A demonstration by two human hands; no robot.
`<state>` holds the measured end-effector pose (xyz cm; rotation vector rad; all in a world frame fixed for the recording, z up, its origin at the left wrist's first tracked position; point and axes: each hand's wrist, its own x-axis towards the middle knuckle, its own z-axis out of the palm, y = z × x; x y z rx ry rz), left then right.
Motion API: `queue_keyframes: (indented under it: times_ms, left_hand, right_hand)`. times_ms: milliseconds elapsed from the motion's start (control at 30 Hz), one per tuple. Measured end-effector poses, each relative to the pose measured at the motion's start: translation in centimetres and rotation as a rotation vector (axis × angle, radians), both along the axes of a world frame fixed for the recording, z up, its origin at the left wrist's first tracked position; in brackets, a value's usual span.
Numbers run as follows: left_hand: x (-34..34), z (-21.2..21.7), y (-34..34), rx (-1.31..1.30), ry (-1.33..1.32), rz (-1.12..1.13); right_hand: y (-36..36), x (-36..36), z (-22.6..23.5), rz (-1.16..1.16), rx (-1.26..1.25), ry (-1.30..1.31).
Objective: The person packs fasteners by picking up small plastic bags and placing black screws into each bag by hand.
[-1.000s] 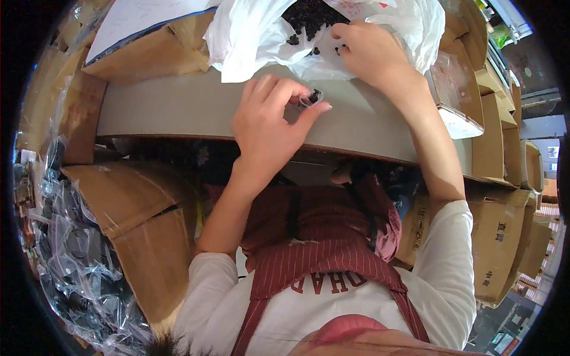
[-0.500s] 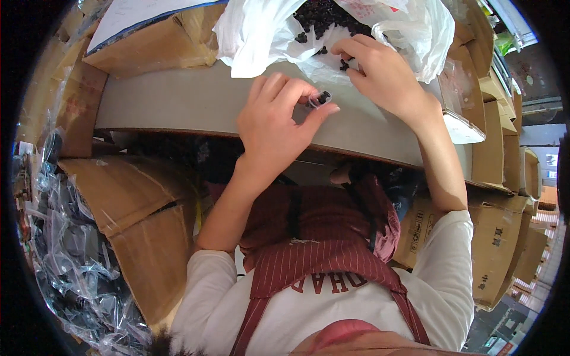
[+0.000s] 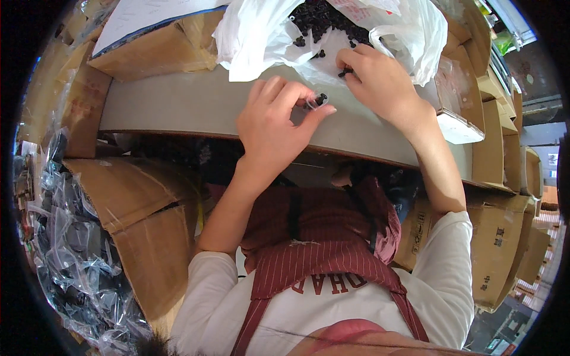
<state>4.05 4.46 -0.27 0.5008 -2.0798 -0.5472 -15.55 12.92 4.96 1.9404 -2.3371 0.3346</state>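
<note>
My left hand (image 3: 272, 123) is closed, thumb and fingertips pinching a small clear plastic pouch (image 3: 317, 103) that has small black pieces at its mouth. Across from it, my right hand (image 3: 383, 83) has its fingers curled round small black parts (image 3: 345, 72), at the near edge of an opened white plastic bag (image 3: 246, 44). Inside that bag lies a heap of the same black parts (image 3: 326, 24), with a few loose ones on the white plastic. Their exact kind is too small to tell.
The grey table (image 3: 178, 104) runs across under both hands. A cardboard box (image 3: 178, 47) with a paper on top stands at the left back, an open carton (image 3: 457, 83) at the right. Below left are a large carton (image 3: 151, 249) and clear-wrapped dark items (image 3: 83, 255).
My right hand has drawn slightly nearer from the heap, its fingers closing round the black parts. The left hand with the clear pouch has hardly moved.
</note>
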Motion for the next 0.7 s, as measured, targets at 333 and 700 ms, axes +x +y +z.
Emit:
queue_keyframes:
  times_ms: [333,700]
  left_hand:
    - [0.1,-0.1,0.0,0.014,-0.002,-0.010]
    - [0.2,0.1,-0.1,0.037,0.014,-0.044]
  right_hand:
    - [1.1,1.5,1.8,0.215,-0.208,-0.140]
    - [1.7,2.4,2.7,0.405,-0.277,-0.496]
